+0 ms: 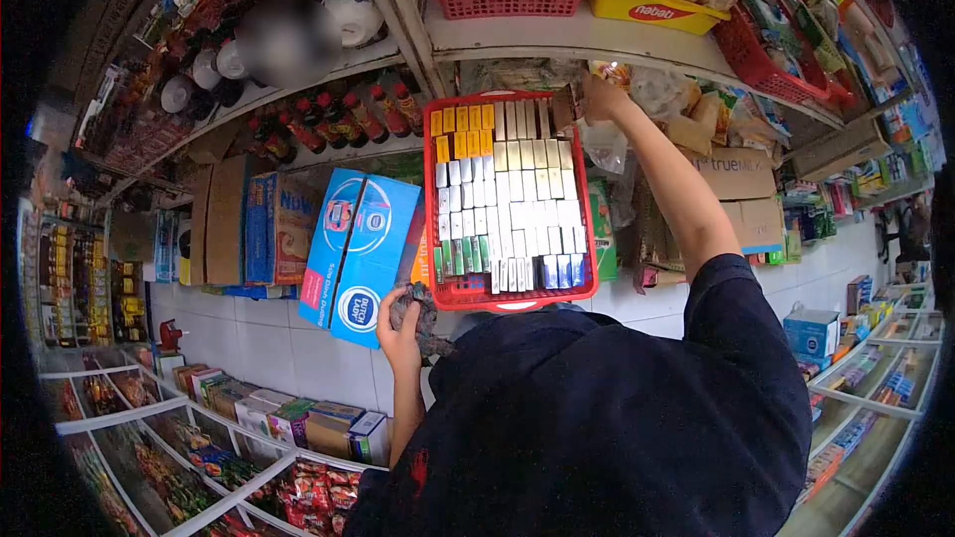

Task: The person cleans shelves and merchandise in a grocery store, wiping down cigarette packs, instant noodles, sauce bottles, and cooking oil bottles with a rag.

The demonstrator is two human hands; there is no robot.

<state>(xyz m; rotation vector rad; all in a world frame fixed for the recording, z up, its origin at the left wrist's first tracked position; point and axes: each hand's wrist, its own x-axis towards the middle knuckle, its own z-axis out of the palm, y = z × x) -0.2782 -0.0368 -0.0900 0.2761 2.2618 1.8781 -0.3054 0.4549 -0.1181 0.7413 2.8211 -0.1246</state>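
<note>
A dark grey crumpled cloth (414, 318) is in my left hand (400, 336), its fingers wrapped round it, beside the lower left corner of a red basket (595, 283). Rows of small boxes (532, 184), mostly white with yellow, green and blue ones, fill much of this basket. My right hand (603, 99) reaches to the shelf at the basket's upper right corner, by a small dark brown box (565, 109); its fingers are too unclear to tell what they hold. A blue Dutch Lady carton (360, 254) leans left of the basket.
Above is a shelf edge (497, 42) with a red basket of cans (509, 2) and a yellow tray (652, 12). Sauce bottles (338, 119) stand at upper left. Cardboard boxes (736, 177) sit right of my forearm. Glass cases (189, 438) line the lower left.
</note>
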